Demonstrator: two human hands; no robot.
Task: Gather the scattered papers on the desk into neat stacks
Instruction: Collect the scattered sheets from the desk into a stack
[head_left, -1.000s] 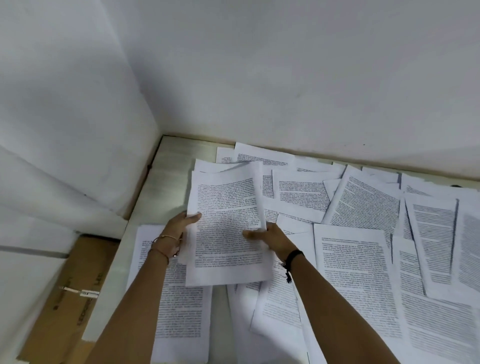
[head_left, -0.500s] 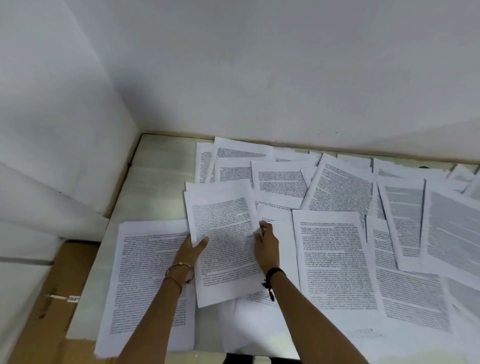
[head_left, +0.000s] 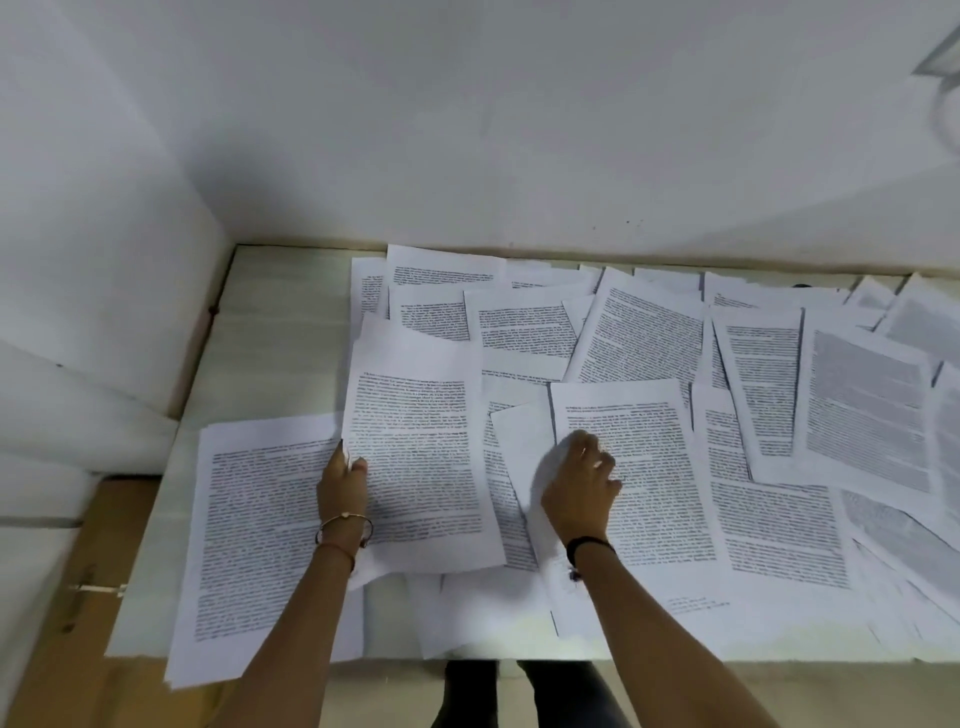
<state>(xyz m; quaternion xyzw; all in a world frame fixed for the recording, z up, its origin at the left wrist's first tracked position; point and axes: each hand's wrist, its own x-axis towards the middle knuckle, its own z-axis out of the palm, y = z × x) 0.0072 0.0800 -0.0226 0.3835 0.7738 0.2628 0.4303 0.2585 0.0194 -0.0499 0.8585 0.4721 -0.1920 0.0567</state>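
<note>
From over the person's shoulder: the left hand (head_left: 343, 483) pinches the gathered sheaf (head_left: 415, 457) by its left edge, thumb on top, holding it a little raised over the desk (head_left: 280, 332). The right hand (head_left: 582, 488) is the nearer to the next sheet (head_left: 644, 467) and rests on its left margin, fingers curled round that lifting edge. The sheet's long axis runs away towards the wall. The sheaf lies just left of it, so the carry looks short and leftward. More scattered papers (head_left: 862, 395) spread to the right.

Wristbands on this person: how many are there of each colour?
Gold band: 1
Reddish band: 1
Black band: 1
Total: 3
</note>
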